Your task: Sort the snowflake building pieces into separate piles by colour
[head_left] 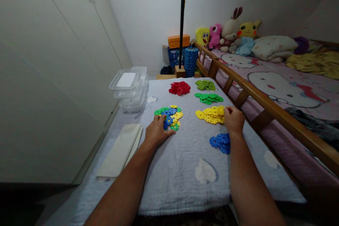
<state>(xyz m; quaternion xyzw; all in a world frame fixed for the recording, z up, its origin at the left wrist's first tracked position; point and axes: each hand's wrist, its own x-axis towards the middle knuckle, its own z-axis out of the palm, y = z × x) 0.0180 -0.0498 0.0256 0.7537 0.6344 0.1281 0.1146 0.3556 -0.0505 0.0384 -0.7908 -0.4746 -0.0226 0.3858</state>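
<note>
My left hand [156, 131] rests at the near left side of a mixed pile of plastic snowflake discs [174, 116] in green, blue and yellow. Its thumb and fingers are apart, with the fingertips touching the pile. My right hand [234, 119] is closed at the right end of a heap of yellow snowflake discs [212, 114]; whatever its fingers pinch is hidden. Below it lies a heap of blue snowflake discs [220, 142], partly covered by my right forearm. Farther back are green discs [208, 98], lime-green discs [205, 85] and red discs [180, 88], each in its own heap.
Clear plastic boxes with lids [129, 90] are stacked at the table's back left. A folded cream cloth [120, 152] lies nearer on that side. A black pole [182, 21] rises behind the table [182, 176]. The bed's wooden rail [246, 95] runs along the right.
</note>
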